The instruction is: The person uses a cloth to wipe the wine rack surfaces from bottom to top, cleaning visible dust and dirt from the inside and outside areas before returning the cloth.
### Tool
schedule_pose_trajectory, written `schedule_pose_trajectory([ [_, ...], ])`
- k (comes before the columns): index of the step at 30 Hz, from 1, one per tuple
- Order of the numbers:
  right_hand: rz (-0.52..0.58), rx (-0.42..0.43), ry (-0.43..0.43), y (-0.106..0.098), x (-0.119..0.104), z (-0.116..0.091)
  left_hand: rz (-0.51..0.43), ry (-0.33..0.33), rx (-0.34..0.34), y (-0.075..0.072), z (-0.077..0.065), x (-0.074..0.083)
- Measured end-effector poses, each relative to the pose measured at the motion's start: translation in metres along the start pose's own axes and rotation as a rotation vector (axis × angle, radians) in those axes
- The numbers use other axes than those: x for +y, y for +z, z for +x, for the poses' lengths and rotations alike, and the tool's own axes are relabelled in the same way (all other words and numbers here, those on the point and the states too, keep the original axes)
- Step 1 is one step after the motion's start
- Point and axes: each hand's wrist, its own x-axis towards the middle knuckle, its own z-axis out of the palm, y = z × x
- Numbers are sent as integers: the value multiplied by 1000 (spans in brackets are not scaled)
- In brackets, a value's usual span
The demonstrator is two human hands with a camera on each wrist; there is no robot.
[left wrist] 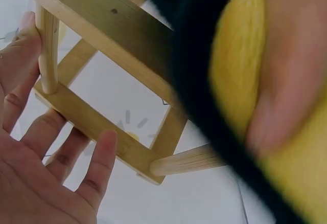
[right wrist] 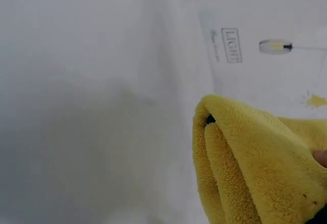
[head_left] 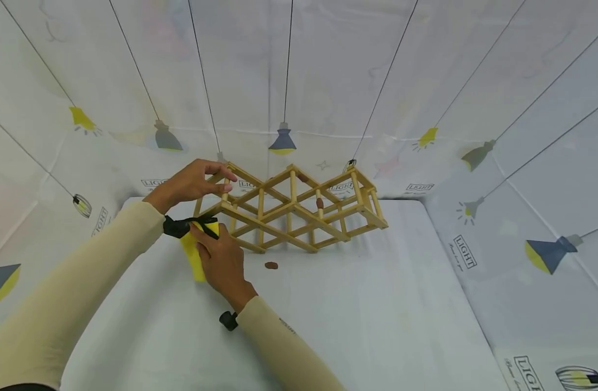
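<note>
A light wooden lattice rack (head_left: 293, 207), made of crossed slats and round dowels, stands on a white-covered table. At its left end my left hand (head_left: 193, 182) holds the end post between thumb and fingers; the left wrist view shows the palm (left wrist: 46, 178) beside the dowel and slat. My right hand (head_left: 225, 266) grips a folded yellow cloth (head_left: 193, 255) with black edging, just below the left hand and in front of the rack's left end. In the right wrist view the plush cloth (right wrist: 245, 157) fills the lower right, and most of that hand is hidden.
A small brown piece (head_left: 271, 265) lies on the table in front of the rack. Another brown piece (head_left: 320, 203) shows at a dowel on the right half. Behind stands a white wall covering (head_left: 328, 81) printed with hanging lamps.
</note>
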Motion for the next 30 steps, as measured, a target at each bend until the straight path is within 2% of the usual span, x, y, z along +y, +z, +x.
schedule_pose_trajectory([
  [3, -20, -44, 107, 4, 13, -13, 6, -8, -2, 1, -1, -2],
  [8, -34, -190, 386, 7, 38, -41, 1, -22, 1, 1, -2, -1],
  [11, 6, -182, 446, 4, 44, -53, -9, -16, -2, 1, -1, 0],
  [13, 84, -69, 402, 0, 45, -58, -4, -10, -1, 0, -1, 0],
  [16, 181, 171, 313, -3, 46, -58, 6, -10, 3, -1, 0, 2],
  [18, 216, 321, 286, -4, 48, -53, 4, -9, 3, -1, 1, 3],
  [20, 239, 392, 299, -4, 51, -48, 1, -15, 4, -1, 1, 4],
  [21, 249, 391, 319, -4, 52, -47, 2, -18, 3, -1, 1, 4],
  [22, 269, 356, 349, -4, 53, -45, 3, -21, 0, -1, 1, 4],
  [27, 318, 63, 463, -5, 50, -45, 16, -33, -8, 0, 0, 3],
  [28, 314, 42, 467, -6, 50, -46, 19, -34, -7, -1, 0, 3],
  [30, 317, 94, 446, -6, 50, -46, 26, -33, -5, -2, 0, 2],
])
